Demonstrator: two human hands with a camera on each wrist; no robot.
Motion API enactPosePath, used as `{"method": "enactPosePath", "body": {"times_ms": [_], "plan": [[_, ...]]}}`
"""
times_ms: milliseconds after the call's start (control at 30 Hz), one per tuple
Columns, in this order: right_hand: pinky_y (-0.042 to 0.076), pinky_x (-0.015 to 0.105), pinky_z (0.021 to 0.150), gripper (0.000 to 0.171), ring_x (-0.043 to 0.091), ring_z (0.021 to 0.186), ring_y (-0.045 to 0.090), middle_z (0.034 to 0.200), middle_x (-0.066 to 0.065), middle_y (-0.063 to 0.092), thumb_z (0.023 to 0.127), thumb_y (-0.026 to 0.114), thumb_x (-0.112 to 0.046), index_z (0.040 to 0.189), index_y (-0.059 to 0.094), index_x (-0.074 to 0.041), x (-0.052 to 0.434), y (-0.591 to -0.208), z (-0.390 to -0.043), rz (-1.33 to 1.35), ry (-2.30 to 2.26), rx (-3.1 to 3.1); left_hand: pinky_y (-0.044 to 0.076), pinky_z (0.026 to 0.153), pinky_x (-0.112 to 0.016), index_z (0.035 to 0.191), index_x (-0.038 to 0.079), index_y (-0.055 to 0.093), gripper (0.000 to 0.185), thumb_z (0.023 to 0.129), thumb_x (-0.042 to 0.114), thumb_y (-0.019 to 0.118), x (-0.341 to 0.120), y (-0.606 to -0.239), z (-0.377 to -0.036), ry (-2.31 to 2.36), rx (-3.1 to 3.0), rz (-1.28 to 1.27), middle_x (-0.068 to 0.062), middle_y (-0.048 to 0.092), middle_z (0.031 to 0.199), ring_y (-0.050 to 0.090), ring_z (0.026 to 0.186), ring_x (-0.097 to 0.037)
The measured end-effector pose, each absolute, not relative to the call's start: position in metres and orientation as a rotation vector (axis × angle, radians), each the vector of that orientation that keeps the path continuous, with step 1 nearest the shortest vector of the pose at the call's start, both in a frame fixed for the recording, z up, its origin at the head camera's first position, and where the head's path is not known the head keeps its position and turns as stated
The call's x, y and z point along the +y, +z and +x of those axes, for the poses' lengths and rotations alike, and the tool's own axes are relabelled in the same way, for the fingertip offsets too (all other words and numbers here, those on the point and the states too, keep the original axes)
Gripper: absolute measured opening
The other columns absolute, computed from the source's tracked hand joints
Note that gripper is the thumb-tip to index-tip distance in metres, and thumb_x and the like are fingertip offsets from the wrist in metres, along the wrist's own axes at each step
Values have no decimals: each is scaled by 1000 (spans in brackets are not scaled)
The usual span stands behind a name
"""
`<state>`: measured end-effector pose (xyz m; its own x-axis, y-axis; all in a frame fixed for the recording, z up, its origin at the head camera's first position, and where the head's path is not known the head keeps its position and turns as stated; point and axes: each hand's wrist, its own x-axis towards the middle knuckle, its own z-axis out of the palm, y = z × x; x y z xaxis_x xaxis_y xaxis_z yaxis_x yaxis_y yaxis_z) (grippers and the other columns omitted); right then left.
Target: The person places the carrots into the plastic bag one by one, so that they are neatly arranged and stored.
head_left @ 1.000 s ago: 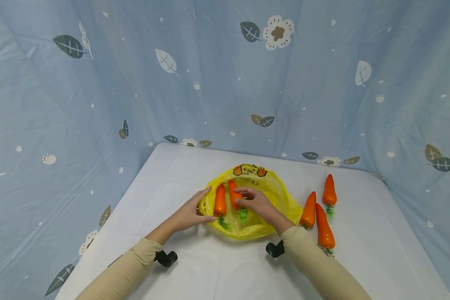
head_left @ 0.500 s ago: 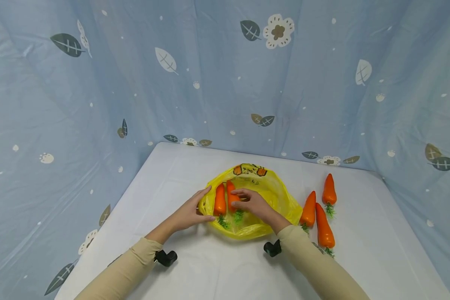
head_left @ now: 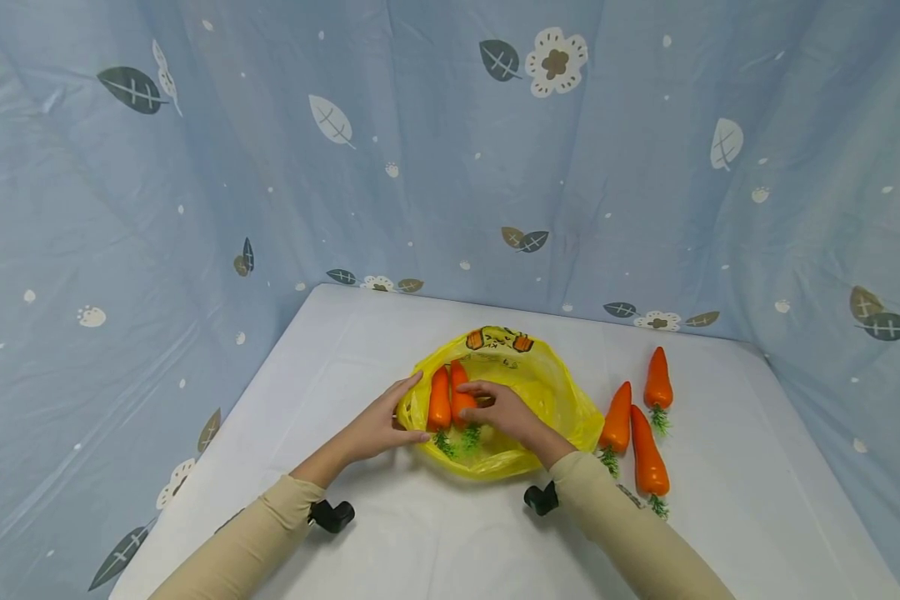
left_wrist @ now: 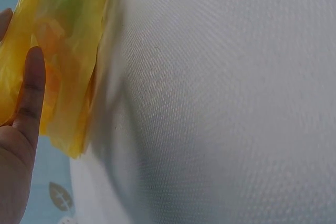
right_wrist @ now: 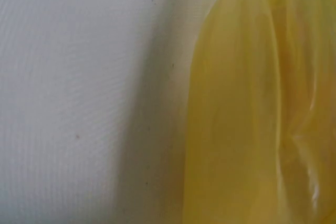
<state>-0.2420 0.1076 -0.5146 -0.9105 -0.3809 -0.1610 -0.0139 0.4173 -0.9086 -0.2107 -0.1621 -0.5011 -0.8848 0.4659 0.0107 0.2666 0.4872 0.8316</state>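
Note:
A yellow plastic bag [head_left: 547, 392] lies open in the middle of the white table [head_left: 345, 333]. Two orange carrots lie side by side in it, leafy ends toward me. My right hand [head_left: 471, 402] reaches into the bag and grips the right-hand carrot [head_left: 457, 385], which rests against the left-hand carrot [head_left: 439, 402]. At the bag's left rim my left hand [head_left: 399, 415] holds the film between thumb and fingers. The left wrist view shows a finger [left_wrist: 29, 93] pressed on the yellow bag [left_wrist: 68, 51]. Only the bag [right_wrist: 262, 103] and the table show in the right wrist view.
Three more carrots lie on the table to the right of the bag: one [head_left: 617, 417] beside it, one [head_left: 658, 379] further back, one [head_left: 648, 454] nearer me. Blue patterned cloth [head_left: 450, 167] walls the table at the back and both sides.
My right hand has carried its carrot a little to the left, until it lies against the other carrot in the bag. The left hand has stayed at the bag's rim.

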Motion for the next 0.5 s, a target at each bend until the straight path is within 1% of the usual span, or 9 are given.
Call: {"method": "enactPosePath", "body": {"times_ms": [233,500], "plan": [[55,39,91,44,25,111,61,136,7,61,92,77,-26,135,67,-22,107,-515,-241,-352,-1480,2324,29,117,-59,164,14,22,99,87,31,83,-161,-499,-210,1345,2517,617,-15,26,165,27,149,-38],[55,38,89,46,24,108,60,135,6,61,91,79,-30,135,67,-25,105,-515,-240,-335,-1451,2329,30,116,-59,164,14,22,99,87,31,83,-161,-501,-210,1347,2526,625,-14,27,165,30,148,-38]]}}
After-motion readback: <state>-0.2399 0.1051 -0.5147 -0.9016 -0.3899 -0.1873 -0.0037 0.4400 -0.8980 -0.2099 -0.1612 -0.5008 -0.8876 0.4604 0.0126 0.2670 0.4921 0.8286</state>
